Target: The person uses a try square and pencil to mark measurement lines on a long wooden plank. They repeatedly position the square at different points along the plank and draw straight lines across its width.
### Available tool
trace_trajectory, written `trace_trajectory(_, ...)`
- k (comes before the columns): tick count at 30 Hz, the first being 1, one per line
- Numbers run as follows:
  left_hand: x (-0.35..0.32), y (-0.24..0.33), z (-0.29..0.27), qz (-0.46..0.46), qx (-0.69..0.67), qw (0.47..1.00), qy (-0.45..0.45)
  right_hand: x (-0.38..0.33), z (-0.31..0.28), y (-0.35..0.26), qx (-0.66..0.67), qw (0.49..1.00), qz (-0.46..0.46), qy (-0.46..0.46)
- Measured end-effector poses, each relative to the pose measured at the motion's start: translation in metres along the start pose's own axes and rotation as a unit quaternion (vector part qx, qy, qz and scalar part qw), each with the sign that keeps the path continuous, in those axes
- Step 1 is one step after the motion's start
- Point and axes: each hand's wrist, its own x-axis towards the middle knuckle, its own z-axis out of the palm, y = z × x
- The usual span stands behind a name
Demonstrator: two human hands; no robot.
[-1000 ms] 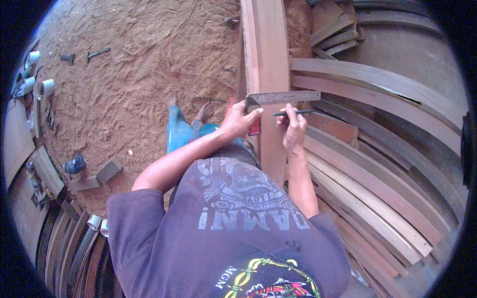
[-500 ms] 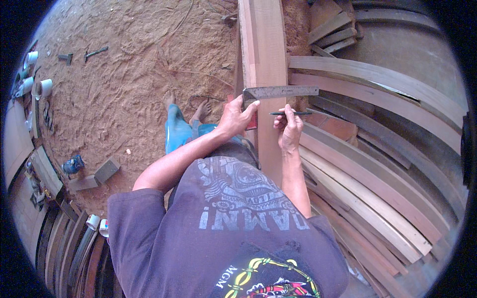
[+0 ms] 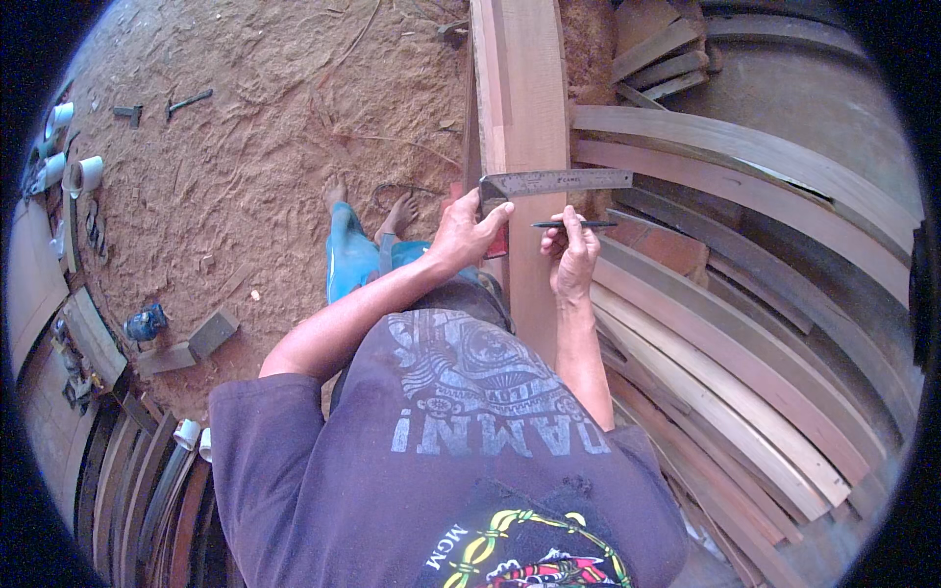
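A long wooden plank (image 3: 534, 127) runs away from me, just right of my body. Across it lies a metal try square (image 3: 569, 181), its blade reaching past the plank's right edge. My left hand (image 3: 466, 230) grips the square's stock at the plank's left edge, the thumb on top. Over the right part of the plank, my right hand (image 3: 571, 255) pinches a dark pencil (image 3: 573, 224) held roughly level, nearer to me than the blade and apart from it. Something red (image 3: 498, 240) shows beneath my left hand, partly hidden.
Stacked boards (image 3: 725, 382) fill the right side, with short wood offcuts (image 3: 667, 69) beyond them. Sawdust covers the ground (image 3: 245, 127) at left, where a hammer (image 3: 189, 102), a blue power tool (image 3: 145, 322), a wood block (image 3: 213, 333) and white cups (image 3: 84, 175) lie.
Almost nothing differs. Both hands, the square and the pencil keep their places on and above the plank, with only a slight shift of the whole view.
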Motion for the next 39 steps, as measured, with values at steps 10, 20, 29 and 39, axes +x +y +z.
trace_trajectory(10,0.001,-0.003,0.004,0.012,-0.021,1.000,0.005,0.004,0.009,-0.012,0.013,1.000,-0.008,-0.005)
trace_trajectory(20,-0.002,0.007,-0.001,-0.010,0.000,1.000,-0.020,0.031,0.055,-0.042,-0.112,0.983,-0.104,-0.105)
trace_trajectory(29,0.003,-0.005,0.002,-0.008,-0.006,1.000,-0.013,0.051,0.051,-0.053,-0.197,0.972,-0.100,-0.085)
trace_trajectory(39,0.001,0.003,0.000,-0.031,0.031,0.999,0.002,0.023,0.075,-0.051,-0.400,0.826,-0.377,-0.123)
